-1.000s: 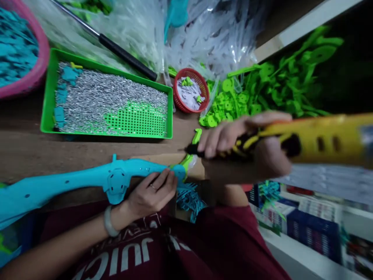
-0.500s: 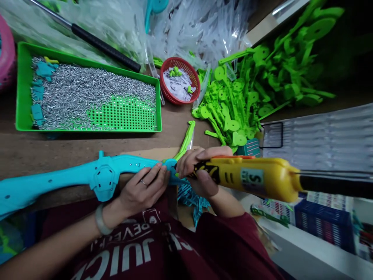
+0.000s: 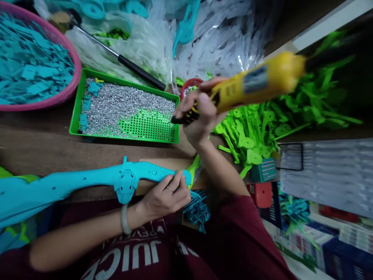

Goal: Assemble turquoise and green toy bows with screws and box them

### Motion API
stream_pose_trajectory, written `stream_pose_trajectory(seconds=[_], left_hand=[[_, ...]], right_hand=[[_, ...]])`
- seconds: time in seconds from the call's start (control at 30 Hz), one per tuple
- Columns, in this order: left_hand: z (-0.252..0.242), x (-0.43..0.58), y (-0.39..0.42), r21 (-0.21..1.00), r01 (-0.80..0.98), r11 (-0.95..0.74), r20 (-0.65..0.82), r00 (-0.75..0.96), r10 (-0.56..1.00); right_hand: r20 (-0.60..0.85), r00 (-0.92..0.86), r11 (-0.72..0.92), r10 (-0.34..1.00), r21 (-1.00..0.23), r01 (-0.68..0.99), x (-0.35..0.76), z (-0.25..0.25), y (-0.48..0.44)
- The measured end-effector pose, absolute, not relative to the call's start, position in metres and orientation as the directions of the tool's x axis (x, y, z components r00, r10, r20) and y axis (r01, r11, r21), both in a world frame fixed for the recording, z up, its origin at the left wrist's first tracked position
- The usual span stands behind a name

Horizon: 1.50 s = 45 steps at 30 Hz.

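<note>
- Turquoise plastic forms the long part (image 3: 96,179), which, in the head view, lies across the front of the bench (image 3: 37,136), before the person's torso.
- Its rounded right end sits under the fingertips of the left hand (image 3: 169,196); the rest of its length runs out to the left, beyond the grip.
- The left hand grasps that end, fingers bent over it; a ring and a pale bangle (image 3: 125,219) are on this hand and wrist.
- A lime piece (image 3: 194,170) adjoins the same end, just right of the fingers.
- The right hand is wrapped firmly around a yellow driver (image 3: 247,85), well apart from the long part; the driver's dark tip points at the right end of the green tray.
- The driver's label (image 3: 255,80) is too blurred to read.
- White letters on the maroon shirt (image 3: 241,233) read "JUICE"; smaller print above is broken by folds.
- The green tray (image 3: 76,112) holds a heap of small silver screws (image 3: 113,99), with a few turquoise bits along its left side; its perforated floor shows at lower right.
- A pink basket (image 3: 76,64) at the left is full of flat turquoise pieces.
- A red basket (image 3: 194,81) is partly hidden behind the right hand.
- Clear plastic bags (image 3: 154,50) spread behind the tray.
</note>
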State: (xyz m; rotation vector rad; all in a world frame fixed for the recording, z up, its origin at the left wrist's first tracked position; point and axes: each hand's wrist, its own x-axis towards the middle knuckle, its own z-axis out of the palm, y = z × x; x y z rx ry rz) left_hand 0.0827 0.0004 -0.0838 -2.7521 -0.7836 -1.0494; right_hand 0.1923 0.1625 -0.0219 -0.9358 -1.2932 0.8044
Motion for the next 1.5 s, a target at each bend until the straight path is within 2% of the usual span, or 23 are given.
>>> stream_pose_trajectory(seconds=[0.1,0.23,0.33,0.67,0.8,0.9,1.07,1.17,1.27,1.5], left_hand=[[-0.084,0.079,-0.002,0.082,0.510,-0.857,0.607,0.656,0.449],[-0.083,0.072,-0.004,0.081,0.476,-0.875,0.578,0.693,0.431],[-0.083,0.069,-0.002,0.098,0.458,-0.883,0.576,0.698,0.426],[-0.089,0.067,-0.001,0.091,0.431,-0.898,0.599,0.696,0.396],[-0.090,0.066,-0.002,0.104,0.422,-0.900,0.603,0.693,0.395],[-0.087,0.065,0.000,0.138,0.407,-0.903,0.611,0.682,0.401],[-0.084,0.064,0.005,0.221,0.366,-0.904,0.630,0.654,0.419],[-0.085,0.063,0.008,0.298,0.312,-0.902,0.635,0.641,0.431],[-0.084,0.062,0.009,0.294,0.279,-0.914,0.624,0.668,0.405],[-0.084,0.065,0.009,0.272,0.305,-0.913,0.632,0.658,0.409]], right_hand=[[0.526,0.226,0.547,0.820,-0.837,-0.035,0.176,-0.046,0.188],[0.501,0.175,0.493,0.848,-0.865,0.091,0.181,-0.066,0.190],[0.465,0.164,0.451,0.870,-0.885,0.116,0.186,-0.070,0.189],[0.518,0.195,0.538,0.833,-0.840,-0.064,0.181,-0.064,0.188],[0.495,0.215,0.517,0.842,-0.854,-0.060,0.177,-0.070,0.193],[0.490,0.263,0.522,0.831,-0.851,-0.063,0.172,-0.056,0.193],[0.407,0.388,0.479,0.827,-0.871,-0.107,0.198,0.008,0.128],[0.341,0.261,0.357,0.903,-0.934,-0.016,0.226,0.036,0.057],[0.352,0.166,0.350,0.921,-0.936,0.042,0.241,0.037,-0.001],[0.367,0.187,0.364,0.911,-0.930,0.049,0.236,0.009,-0.037]])
